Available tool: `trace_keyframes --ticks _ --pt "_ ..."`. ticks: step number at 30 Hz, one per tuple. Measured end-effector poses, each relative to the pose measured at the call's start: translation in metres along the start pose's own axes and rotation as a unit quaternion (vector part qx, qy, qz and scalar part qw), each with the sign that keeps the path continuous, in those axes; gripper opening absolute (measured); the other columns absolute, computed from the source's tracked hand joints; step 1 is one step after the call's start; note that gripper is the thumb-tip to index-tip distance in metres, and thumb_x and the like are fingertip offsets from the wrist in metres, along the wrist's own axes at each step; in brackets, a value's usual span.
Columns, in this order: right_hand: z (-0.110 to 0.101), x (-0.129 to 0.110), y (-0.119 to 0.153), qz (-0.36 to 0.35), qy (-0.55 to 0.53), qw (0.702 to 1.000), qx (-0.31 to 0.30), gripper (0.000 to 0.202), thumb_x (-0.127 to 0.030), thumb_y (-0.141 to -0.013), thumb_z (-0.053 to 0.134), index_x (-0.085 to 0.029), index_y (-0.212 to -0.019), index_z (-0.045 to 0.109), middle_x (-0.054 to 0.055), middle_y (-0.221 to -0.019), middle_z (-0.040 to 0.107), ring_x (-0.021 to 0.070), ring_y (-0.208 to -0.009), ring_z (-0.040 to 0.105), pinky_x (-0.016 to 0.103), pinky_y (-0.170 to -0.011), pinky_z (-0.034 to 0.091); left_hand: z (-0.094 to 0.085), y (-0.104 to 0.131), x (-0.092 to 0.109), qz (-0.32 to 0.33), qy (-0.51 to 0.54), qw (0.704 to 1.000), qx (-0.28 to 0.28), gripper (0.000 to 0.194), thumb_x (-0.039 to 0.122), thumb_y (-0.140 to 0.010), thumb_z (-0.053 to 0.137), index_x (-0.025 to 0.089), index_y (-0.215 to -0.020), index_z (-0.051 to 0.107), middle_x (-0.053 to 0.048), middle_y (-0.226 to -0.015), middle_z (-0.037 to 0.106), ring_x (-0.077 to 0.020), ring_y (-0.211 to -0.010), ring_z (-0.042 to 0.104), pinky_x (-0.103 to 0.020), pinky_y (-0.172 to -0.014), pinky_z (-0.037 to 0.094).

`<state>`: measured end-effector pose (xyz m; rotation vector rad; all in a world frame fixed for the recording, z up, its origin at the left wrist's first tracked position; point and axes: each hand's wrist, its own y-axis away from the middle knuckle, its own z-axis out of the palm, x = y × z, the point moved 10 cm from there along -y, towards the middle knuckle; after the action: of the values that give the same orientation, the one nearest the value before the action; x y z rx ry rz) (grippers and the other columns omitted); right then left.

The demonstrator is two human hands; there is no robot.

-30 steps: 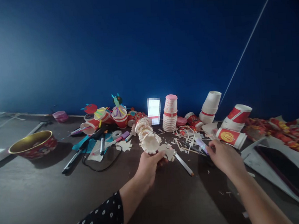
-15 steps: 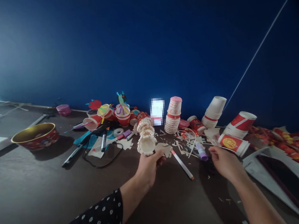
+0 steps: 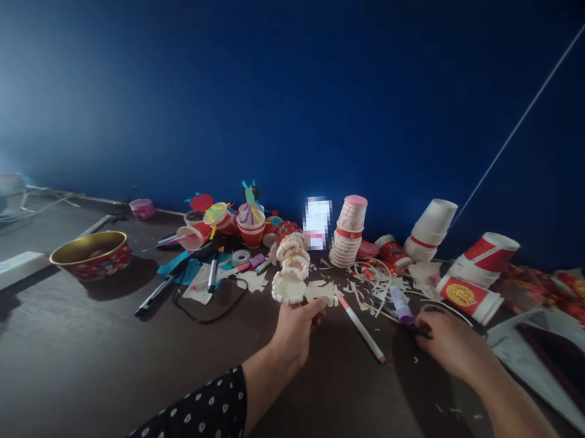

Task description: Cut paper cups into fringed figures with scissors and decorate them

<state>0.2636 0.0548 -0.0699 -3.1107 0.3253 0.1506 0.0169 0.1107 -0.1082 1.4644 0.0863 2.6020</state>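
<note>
My left hand (image 3: 295, 335) is closed, thumb and fingers pinching at a cut piece of white paper (image 3: 321, 290). Right above its knuckles stands a stack of white scalloped paper cups (image 3: 290, 286). My right hand (image 3: 446, 342) reaches down at the right, fingers curled round a dark looped handle (image 3: 435, 308) that looks like black scissors; the blades are hidden. Just left of those fingers lies a purple glue stick (image 3: 401, 307). Between the hands rests a white marker (image 3: 363, 331) with a pink end.
Paper scraps (image 3: 352, 285) litter the middle. A cup stack (image 3: 346, 238), tilted cups (image 3: 471, 296) and a phone (image 3: 568, 366) on a white sheet stand to the right. Leftward are a red-gold bowl (image 3: 92, 263), markers (image 3: 213, 274), a black cable (image 3: 204, 318) and decorated cups (image 3: 252, 228).
My right hand has moved slightly lower, and its fingers have curled in by the dark handle. My left hand keeps its pinch. The whole view has shifted a little.
</note>
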Motion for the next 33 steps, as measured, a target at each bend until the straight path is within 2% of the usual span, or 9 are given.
trace_keyframes --ticks 6,10,13,18,20,23,26,29,33 --pt "-0.009 -0.014 0.003 -0.014 -0.086 0.996 0.009 0.012 -0.026 -0.064 0.055 -0.024 -0.073 0.063 0.002 -0.068 0.067 0.0209 -0.066 0.060 0.028 -0.057 0.039 -0.006 -0.003 -0.004 -0.004 -0.019 1.000 0.023 0.021 0.023 -0.058 0.068 0.013 -0.063 0.050 0.003 -0.052 0.050 -0.0058 -0.047 0.043 -0.019 -0.045 0.031" --pt "-0.001 -0.022 0.004 -0.027 -0.219 0.975 -0.027 0.014 -0.031 -0.066 0.054 -0.021 -0.074 0.058 0.001 -0.065 0.068 0.0187 -0.060 0.061 0.027 -0.054 0.040 -0.005 -0.003 -0.001 0.003 -0.008 1.000 0.022 0.021 0.025 -0.059 0.068 0.013 -0.062 0.051 0.004 -0.051 0.049 -0.0053 -0.045 0.042 -0.019 -0.043 0.030" --pt "0.011 -0.026 0.003 -0.017 -0.338 0.939 -0.068 0.015 -0.031 -0.067 0.053 -0.019 -0.075 0.055 0.001 -0.061 0.066 0.0176 -0.056 0.060 0.026 -0.051 0.041 -0.001 -0.001 0.001 0.005 0.010 1.000 0.013 0.022 0.026 -0.059 0.068 0.013 -0.064 0.051 0.004 -0.052 0.049 -0.0048 -0.045 0.041 -0.019 -0.043 0.029" --pt "0.004 -0.042 0.005 -0.011 -0.554 0.832 0.007 0.024 -0.032 -0.065 0.061 -0.017 -0.083 0.056 0.002 -0.072 0.064 0.0172 -0.068 0.059 0.027 -0.062 0.046 0.000 -0.001 0.004 0.008 0.031 0.999 0.019 0.025 0.025 -0.057 0.069 0.014 -0.071 0.051 0.004 -0.057 0.051 -0.0050 -0.046 0.042 -0.019 -0.045 0.032" --pt "0.009 -0.060 0.011 -0.012 -0.600 0.800 -0.014 0.030 -0.037 -0.064 0.064 -0.017 -0.085 0.057 0.001 -0.069 0.062 0.0160 -0.059 0.056 0.027 -0.054 0.046 -0.003 -0.001 0.005 0.010 0.032 0.999 0.029 0.027 0.023 -0.056 0.070 0.014 -0.073 0.051 0.004 -0.058 0.052 -0.0054 -0.047 0.043 -0.020 -0.047 0.033" --pt "0.015 -0.084 0.022 -0.026 -0.585 0.810 -0.024 0.037 -0.052 -0.067 0.057 -0.016 -0.076 0.059 0.000 -0.059 0.055 0.0120 -0.047 0.045 0.023 -0.040 0.037 -0.003 -0.002 0.012 0.028 0.037 0.998 0.032 0.025 0.022 -0.054 0.071 0.014 -0.068 0.052 0.004 -0.056 0.051 -0.0056 -0.047 0.044 -0.020 -0.047 0.033" --pt "0.016 -0.107 0.032 -0.071 -0.561 0.825 -0.008 0.044 -0.058 -0.070 0.050 -0.015 -0.073 0.058 0.001 -0.059 0.053 0.0129 -0.055 0.047 0.022 -0.047 0.038 -0.003 -0.002 0.014 0.020 0.042 0.998 0.035 0.023 0.024 -0.054 0.071 0.013 -0.060 0.051 0.004 -0.052 0.049 -0.0052 -0.046 0.042 -0.019 -0.046 0.031" --pt "0.027 -0.129 0.040 -0.099 -0.537 0.836 -0.047 0.047 -0.062 -0.068 0.049 -0.016 -0.066 0.054 -0.001 -0.056 0.048 0.0110 -0.049 0.041 0.021 -0.044 0.034 -0.003 -0.001 0.013 -0.002 0.058 0.998 0.037 0.023 0.026 -0.055 0.070 0.013 -0.060 0.052 0.003 -0.053 0.051 -0.0052 -0.047 0.043 -0.019 -0.046 0.031" --pt "0.026 -0.141 0.045 -0.126 -0.507 0.852 -0.030 0.045 -0.061 -0.071 0.046 -0.017 -0.065 0.053 -0.001 -0.055 0.046 0.0119 -0.050 0.042 0.022 -0.046 0.034 -0.001 0.001 0.013 -0.019 0.095 0.994 0.042 0.025 0.025 -0.053 0.072 0.012 -0.064 0.054 0.002 -0.056 0.052 -0.0052 -0.048 0.044 -0.018 -0.046 0.032"
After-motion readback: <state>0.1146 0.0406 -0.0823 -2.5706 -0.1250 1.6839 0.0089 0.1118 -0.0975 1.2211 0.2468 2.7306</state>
